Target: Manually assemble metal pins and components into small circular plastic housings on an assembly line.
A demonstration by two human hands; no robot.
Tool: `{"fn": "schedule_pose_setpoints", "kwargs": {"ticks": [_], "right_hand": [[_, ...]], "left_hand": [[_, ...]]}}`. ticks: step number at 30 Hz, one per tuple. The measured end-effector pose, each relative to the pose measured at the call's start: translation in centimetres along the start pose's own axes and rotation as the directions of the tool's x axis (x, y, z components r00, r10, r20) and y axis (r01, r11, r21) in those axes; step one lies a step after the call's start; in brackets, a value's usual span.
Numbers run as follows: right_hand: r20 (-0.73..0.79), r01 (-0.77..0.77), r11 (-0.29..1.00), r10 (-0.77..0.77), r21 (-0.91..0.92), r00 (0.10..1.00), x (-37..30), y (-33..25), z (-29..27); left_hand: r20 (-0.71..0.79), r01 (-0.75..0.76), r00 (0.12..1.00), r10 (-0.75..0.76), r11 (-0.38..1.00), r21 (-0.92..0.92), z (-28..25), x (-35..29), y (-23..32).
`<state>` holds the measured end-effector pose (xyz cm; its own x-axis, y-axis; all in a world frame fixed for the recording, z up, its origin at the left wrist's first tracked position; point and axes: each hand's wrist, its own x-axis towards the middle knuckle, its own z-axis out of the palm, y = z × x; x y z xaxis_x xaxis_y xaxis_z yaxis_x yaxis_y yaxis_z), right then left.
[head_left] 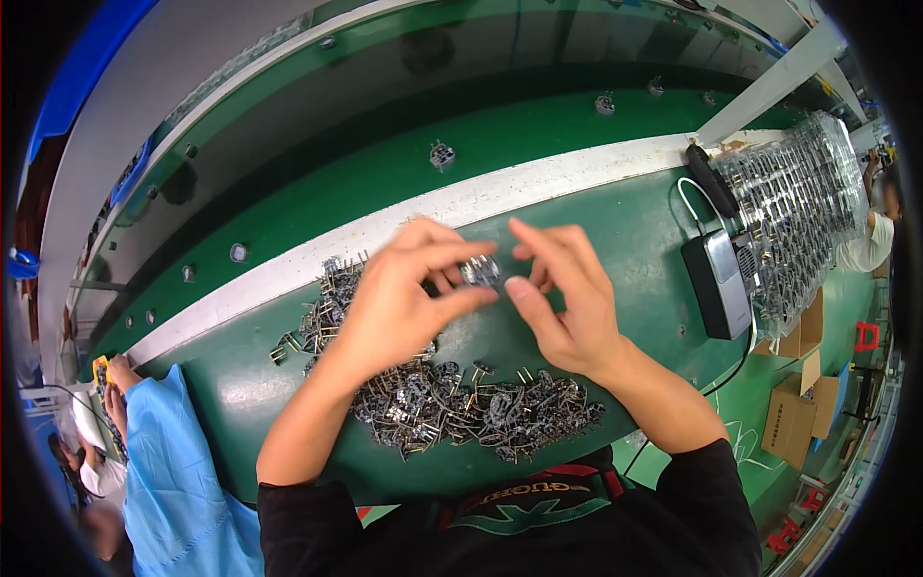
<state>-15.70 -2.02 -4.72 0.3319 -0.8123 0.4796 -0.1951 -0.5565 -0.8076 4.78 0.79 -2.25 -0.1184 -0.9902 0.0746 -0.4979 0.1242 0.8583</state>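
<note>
My left hand (399, 298) and my right hand (567, 303) meet above a green worktable (635, 231). Between their fingertips sits one small dark metal-and-plastic part (480, 272); the left thumb and fingers pinch it, and the right thumb and forefinger touch its right side. Below and to the left of the hands lies a heap of several similar small parts with metal pins (461, 409), spread across the table in front of me.
A dark box-shaped device (716, 282) with a cable lies right of my hands. Clear trays filled with parts (798, 207) are stacked at the far right. A green conveyor belt (404, 163) carries single parts. Cardboard boxes (793, 418) stand at lower right. A person in blue (178, 481) works at lower left.
</note>
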Motion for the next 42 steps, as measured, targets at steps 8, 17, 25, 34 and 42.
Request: {"fn": "schedule_pose_setpoints", "kwargs": {"ticks": [8,17,25,34,42], "right_hand": [[0.503,0.231,0.969,-0.160,-0.083,0.849,-0.4,1.8,1.9],[0.443,0.308,0.944,-0.229,-0.115,0.867,-1.0,3.2,3.3],[0.347,0.254,0.938,-0.163,-0.234,0.924,0.6,3.7,1.4],[0.286,0.129,0.985,-0.091,-0.118,0.954,0.7,3.6,0.8],[0.090,0.134,0.991,-0.131,-0.020,0.987,1.5,1.3,-0.2]], "left_hand": [[-0.365,0.276,0.927,-0.080,0.806,0.524,-7.9,2.2,-5.6],[-0.306,0.392,0.907,-0.290,0.848,0.356,-13.6,1.3,-8.8],[-0.268,0.555,0.832,-0.486,0.717,0.421,-18.1,-2.0,-12.1],[-0.230,0.246,0.916,-0.330,0.912,-0.329,-14.0,0.6,-8.7],[-0.164,0.006,0.986,0.010,0.995,0.099,-2.6,0.8,-0.4]]}}
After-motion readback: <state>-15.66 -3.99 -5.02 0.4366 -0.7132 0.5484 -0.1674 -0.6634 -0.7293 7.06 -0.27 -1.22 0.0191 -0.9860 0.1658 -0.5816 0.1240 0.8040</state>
